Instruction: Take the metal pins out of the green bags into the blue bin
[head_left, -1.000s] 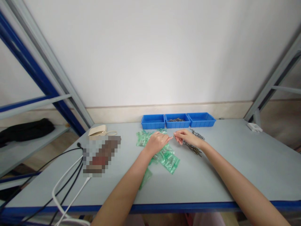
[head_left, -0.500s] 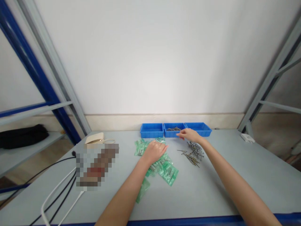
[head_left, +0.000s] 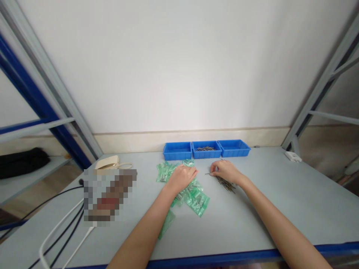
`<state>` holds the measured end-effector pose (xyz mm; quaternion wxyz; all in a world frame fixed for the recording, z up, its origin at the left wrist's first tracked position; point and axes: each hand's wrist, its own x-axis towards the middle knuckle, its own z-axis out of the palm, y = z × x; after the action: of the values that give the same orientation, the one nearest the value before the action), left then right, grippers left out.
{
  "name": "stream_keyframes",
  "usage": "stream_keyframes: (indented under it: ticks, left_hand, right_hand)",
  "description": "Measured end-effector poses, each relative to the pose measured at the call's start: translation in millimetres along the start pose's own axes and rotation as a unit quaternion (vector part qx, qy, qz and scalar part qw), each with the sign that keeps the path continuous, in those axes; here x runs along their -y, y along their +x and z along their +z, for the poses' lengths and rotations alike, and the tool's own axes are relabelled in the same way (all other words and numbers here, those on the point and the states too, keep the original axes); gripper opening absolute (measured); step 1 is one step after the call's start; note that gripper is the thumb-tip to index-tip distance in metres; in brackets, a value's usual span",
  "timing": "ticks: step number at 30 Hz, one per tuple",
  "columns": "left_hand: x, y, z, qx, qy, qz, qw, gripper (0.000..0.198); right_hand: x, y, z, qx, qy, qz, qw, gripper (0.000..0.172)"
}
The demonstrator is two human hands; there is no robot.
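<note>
My left hand [head_left: 182, 177] rests on the green plastic bags [head_left: 199, 201] that hold small metal parts; its fingers are curled, and what they hold, if anything, is hidden. Over the pile of screws [head_left: 226, 184] my right hand [head_left: 224, 170] has its fingers pinched on a single screw [head_left: 208, 173], which points left. The hand covers much of the pile. Behind the hands stand three blue trays in a row: the left tray [head_left: 178, 154] and right tray [head_left: 237, 152] look empty, and the middle tray [head_left: 207, 154] contains several screws.
A cream-coloured case [head_left: 108, 163] with a strap lies at the left of the grey table [head_left: 224, 231], behind a pixelated area. Black and white cables [head_left: 56, 228] run along the left side. A small white object [head_left: 293, 156] lies at the far right.
My right hand has come down from in front of the middle tray to the screw pile and closed on a screw. My left hand stays on the bags. The view has shifted slightly.
</note>
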<state>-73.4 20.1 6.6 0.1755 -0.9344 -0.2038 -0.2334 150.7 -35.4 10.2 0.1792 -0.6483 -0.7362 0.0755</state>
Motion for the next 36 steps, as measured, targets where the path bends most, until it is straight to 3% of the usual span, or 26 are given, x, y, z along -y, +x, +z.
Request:
stream_keyframes:
  ticks: [1, 4, 8, 15, 19, 23, 28, 36]
  left_hand:
    - [-1, 0, -0.4, -0.003, -0.003, -0.002, 1.0, 0.017]
    - [-3, 1, -2.2, -0.011, -0.005, 0.005, 1.0, 0.032]
    - [-4, 2, -3.8, 0.006, 0.002, 0.032, 0.999, 0.013]
    - [-3, 2, -2.2, -0.04, 0.007, 0.05, 0.998, 0.027]
    - [-3, 2, -0.7, -0.057, 0.013, 0.043, 0.997, 0.028]
    - [-4, 2, 1.2, -0.059, 0.029, 0.049, 0.997, 0.029]
    - [-4, 1, 3.4, -0.064, 0.017, 0.036, 0.997, 0.023]
    - [-2, 1, 4.9, -0.062, 0.03, 0.042, 0.997, 0.023]
  right_hand:
    - [4, 0, 0, -0.007, 0.007, -0.005, 1.0, 0.009]
    - [16, -2, -3, -0.013, 0.074, -0.033, 0.997, 0.016]
    - [28, -2, -3, -0.008, 0.174, -0.054, 0.983, 0.021]
    - [35, -2, 0, -0.021, 0.199, -0.045, 0.979, 0.035]
    - [32, -3, -2, 0.004, 0.258, -0.073, 0.963, 0.027]
    - [29, -2, -3, -0.011, 0.237, -0.09, 0.967, 0.022]
    - [32, -4, -7, -0.015, 0.238, -0.108, 0.965, 0.03]
    - [34, -7, -7, 0.0, 0.228, -0.076, 0.971, 0.033]
